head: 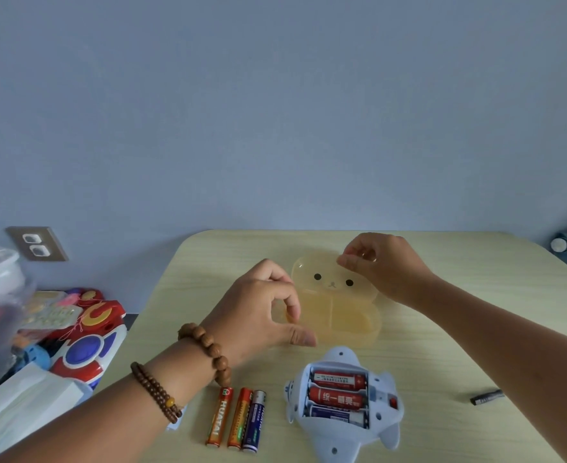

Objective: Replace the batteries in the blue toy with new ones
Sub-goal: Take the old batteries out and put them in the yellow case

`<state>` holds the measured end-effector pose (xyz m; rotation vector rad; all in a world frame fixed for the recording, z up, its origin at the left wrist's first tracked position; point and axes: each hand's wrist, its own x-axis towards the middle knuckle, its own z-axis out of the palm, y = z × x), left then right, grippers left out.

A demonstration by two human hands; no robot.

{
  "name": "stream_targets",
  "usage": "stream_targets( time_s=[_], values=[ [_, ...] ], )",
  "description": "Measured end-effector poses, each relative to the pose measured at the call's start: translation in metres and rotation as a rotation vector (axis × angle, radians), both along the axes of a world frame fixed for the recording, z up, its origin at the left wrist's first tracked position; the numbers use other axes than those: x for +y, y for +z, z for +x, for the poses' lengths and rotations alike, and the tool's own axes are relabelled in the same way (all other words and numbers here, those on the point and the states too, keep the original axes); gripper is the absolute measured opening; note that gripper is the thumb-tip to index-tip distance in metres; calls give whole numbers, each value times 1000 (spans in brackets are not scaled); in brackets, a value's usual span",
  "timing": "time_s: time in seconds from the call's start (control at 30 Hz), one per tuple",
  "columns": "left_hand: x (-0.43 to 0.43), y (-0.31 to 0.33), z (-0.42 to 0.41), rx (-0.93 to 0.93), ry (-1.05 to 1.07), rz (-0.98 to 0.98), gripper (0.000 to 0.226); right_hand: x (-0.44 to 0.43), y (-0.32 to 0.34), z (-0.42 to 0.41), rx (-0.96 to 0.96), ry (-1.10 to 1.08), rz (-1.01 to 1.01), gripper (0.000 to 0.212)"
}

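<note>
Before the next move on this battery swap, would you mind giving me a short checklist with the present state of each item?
1. Battery bay of the blue toy open, underside up: ok.
2. Three cells seated in the bay: ok; whether they are the new ones: cannot tell.
3. Three loose batteries lying side by side on the table, left of the toy: ok.
4. Yellow bear-face box open, the right hand holding its lid, the left hand pinching its front left corner: ok.
5. Box compartments: appear empty, but cannot tell.
6. Small dark cylinder lying apart to the right; what it is: cannot tell.
</note>
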<state>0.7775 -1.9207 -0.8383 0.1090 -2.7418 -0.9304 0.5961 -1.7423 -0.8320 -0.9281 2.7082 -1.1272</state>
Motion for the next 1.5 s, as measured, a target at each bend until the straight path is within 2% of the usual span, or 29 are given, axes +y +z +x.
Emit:
stream_targets(
  time_s=[0.27,0.57,0.7,0.8,0.87,0.93,1.07,1.13,1.27,1.5],
  values=[
    [2,-4,0,-28,3,-41,39,-1,-10,-2,-43,5,42,6],
    [6,-1,1,-57,19,-60,45,-1,-3,-4,-93,-18,37,10],
    [8,2,3,-60,33,-67,48,8,8,4,-58,-13,13,35],
    [10,4,6,-69,38,-78,48,30,25,35,179,-16,-50,48],
    [10,6,9,-65,29,-61,52,53,36,71,263,53,-132,52],
    [9,9,12,-72,13,-35,58,80,39,112,205,163,-168,55],
    [5,22,25,-34,46,0,70,107,28,159,10,300,-66,92],
    [11,29,34,25,65,22,66,108,18,164,-18,319,-19,100],
    [40,42,57,47,70,-19,45,104,7,163,-30,285,-14,83],
    [77,33,70,-22,70,-25,40,103,3,163,-36,241,-75,54]
  ],
)
